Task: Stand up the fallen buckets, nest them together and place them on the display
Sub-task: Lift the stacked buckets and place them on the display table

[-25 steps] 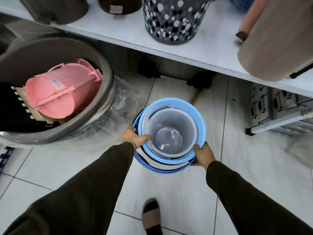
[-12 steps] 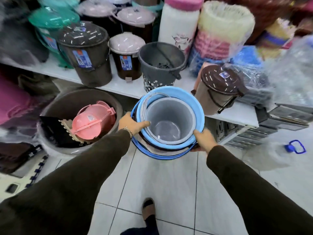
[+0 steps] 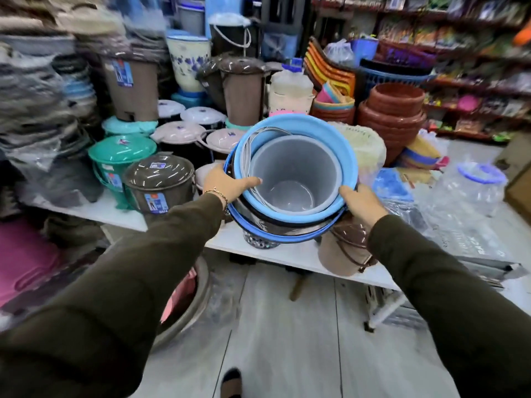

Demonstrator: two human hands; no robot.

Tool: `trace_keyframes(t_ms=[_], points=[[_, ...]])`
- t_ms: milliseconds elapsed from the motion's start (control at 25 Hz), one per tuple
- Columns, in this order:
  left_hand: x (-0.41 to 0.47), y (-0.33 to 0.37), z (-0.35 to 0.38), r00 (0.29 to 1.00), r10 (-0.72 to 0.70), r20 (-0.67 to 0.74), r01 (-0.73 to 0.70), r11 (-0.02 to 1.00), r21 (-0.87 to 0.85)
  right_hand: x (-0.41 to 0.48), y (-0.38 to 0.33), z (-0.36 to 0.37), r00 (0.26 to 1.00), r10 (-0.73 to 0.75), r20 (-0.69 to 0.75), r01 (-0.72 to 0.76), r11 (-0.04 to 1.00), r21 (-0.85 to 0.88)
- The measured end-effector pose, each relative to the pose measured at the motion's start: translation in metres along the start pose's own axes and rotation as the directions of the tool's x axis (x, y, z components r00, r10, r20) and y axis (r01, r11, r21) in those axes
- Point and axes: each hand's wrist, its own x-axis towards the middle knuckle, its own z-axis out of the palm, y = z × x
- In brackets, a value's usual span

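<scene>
Rising from floor level to the height of the white display worktop (image 3: pixel 290 255): nested stack of round plastic buckets (image 3: pixel 293 179), low over the tiled floor a second ago, now carried upright above the worktop's front edge. Standing and nesting appear done; only the placing remains, by this reading.

Item, outermost: dark bucket with a blue rim, mostly hidden. Item, middle: light-blue bucket, smooth glossy plastic, broad rolled lip. Item, innermost: grey bucket (image 3: pixel 290 182), matte, tapering to a flat round base, with a thin white wire handle folded against the wall.

Left hand (image 3: pixel 227 183): closed on the stack's left rim, thumb hooked over the blue lip, fingers hidden beneath. Right hand (image 3: pixel 360 202): closed on the right rim, thumb on top.

Surroundings: brown lidded plastic bin (image 3: pixel 159 182) with glossy domed lid and teal lidded plastic bin (image 3: pixel 120 159) on the worktop to the left; a beige bin with brown handle lies tipped just below the stack. Free worktop space looks scarce; a gap may need choosing.
</scene>
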Motion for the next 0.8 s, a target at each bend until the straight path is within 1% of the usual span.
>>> trace_keyframes(t_ms=[120, 200, 320, 360, 440, 560, 680, 800], points=[[0.078, 0.018, 0.004, 1.000, -0.001, -0.010, 0.001, 1.000, 0.025, 0.063, -0.038, 0.019, 1.000, 0.000, -0.011, 0.001, 1.000, 0.028], [0.135, 0.022, 0.010, 0.999, -0.033, -0.003, 0.033, 0.999, 0.034, 0.113, -0.050, 0.043, 1.000, 0.028, 0.002, -0.028, 0.999, 0.036], [0.201, 0.012, 0.022, 0.993, -0.117, 0.024, 0.115, 0.989, 0.090, 0.172, -0.050, 0.080, 0.984, 0.155, 0.091, -0.160, 0.986, 0.053], [0.221, 0.001, 0.029, 0.987, -0.156, 0.042, 0.150, 0.981, 0.119, 0.191, -0.043, 0.093, 0.978, 0.184, 0.096, -0.188, 0.981, 0.038], [0.257, -0.023, 0.044, 0.962, -0.256, 0.098, 0.239, 0.959, 0.153, 0.229, -0.019, 0.121, 0.966, 0.239, 0.096, -0.234, 0.971, -0.054], [0.290, -0.069, 0.072, 0.907, -0.391, 0.156, 0.369, 0.917, 0.152, 0.259, 0.012, 0.153, 0.925, 0.370, 0.090, -0.362, 0.928, -0.091], [0.298, -0.100, 0.098, 0.884, -0.439, 0.162, 0.408, 0.892, 0.194, 0.269, 0.041, 0.172, 0.912, 0.411, 0.017, -0.395, 0.887, -0.239], [0.298, -0.124, 0.120, 0.859, -0.481, 0.176, 0.443, 0.870, 0.216, 0.279, 0.080, 0.190, 0.878, 0.479, -0.006, -0.468, 0.854, -0.226]])
